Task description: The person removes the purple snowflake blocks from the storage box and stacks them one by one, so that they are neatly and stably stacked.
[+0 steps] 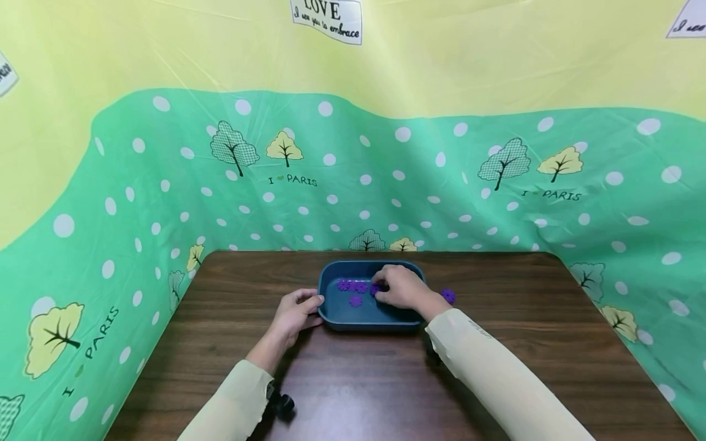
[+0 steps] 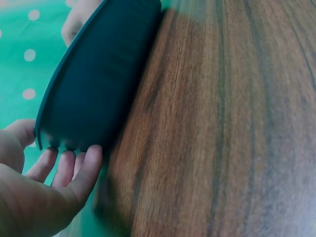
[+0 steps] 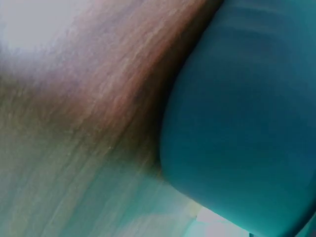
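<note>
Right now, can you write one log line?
left hand: holds blue rectangular tray; right hand: pinches purple flower-shaped piece inside; another purple piece: on brown wood-grain table, outside tray

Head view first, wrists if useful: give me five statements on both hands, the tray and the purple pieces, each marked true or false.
1. The left hand holds one end of the tray. True.
2. A purple piece lies on the table, right of the tray. True.
3. The right hand rests outside the tray. False: it reaches inside, at another purple piece.
4. The tray is yellow. False: it is blue.
5. No purple piece shows in the left wrist view. True.
</note>
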